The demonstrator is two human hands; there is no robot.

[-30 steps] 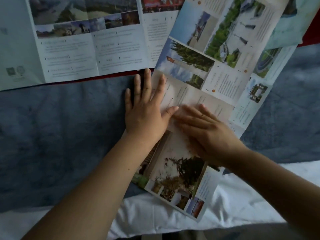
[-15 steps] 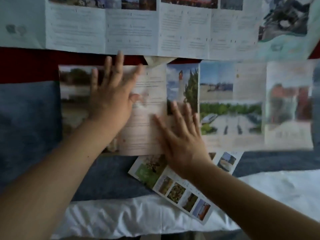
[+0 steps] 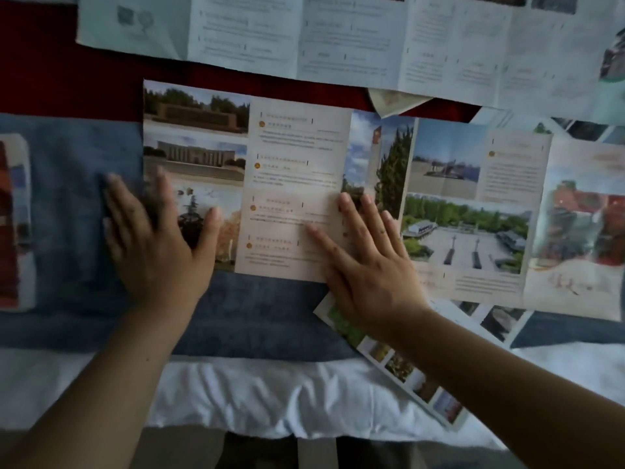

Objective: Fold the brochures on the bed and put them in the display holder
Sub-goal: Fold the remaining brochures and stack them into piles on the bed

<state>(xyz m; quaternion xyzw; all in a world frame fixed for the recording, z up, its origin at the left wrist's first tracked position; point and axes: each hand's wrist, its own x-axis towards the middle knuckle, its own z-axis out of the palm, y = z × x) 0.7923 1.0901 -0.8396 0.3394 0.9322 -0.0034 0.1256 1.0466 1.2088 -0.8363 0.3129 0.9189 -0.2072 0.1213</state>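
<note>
1. A long unfolded paper brochure with landscape photos and text panels lay flat, spread left to right across a blue fabric blanket. Its far-left corner overlapped a dark red cloth.
2. Left hand: palm down, fingers straight and spread, grasping nothing. It rested at the brochure's left end, with the thumb on the photo panel and the outer fingers on the blanket past the paper's edge. The fingers were motion-blurred.
3. Right hand: palm down, fingers straight and spread, grasping nothing. The fingertips lay by the crease between the text panel and the tree-photo panel. The heel of the hand overhung the brochure's near edge.
4. A pale unfolded brochure with text columns lay along the far side, over the red cloth. Whether it overlapped the first brochure at the right could not be told.
5. An angled brochure with a strip of small photos lay beneath the first brochure's near edge and the right hand. It ran onto a crumpled white sheet.
6. At the left edge was a red-and-white printed item, cut off by the frame; its kind could not be told.
</note>
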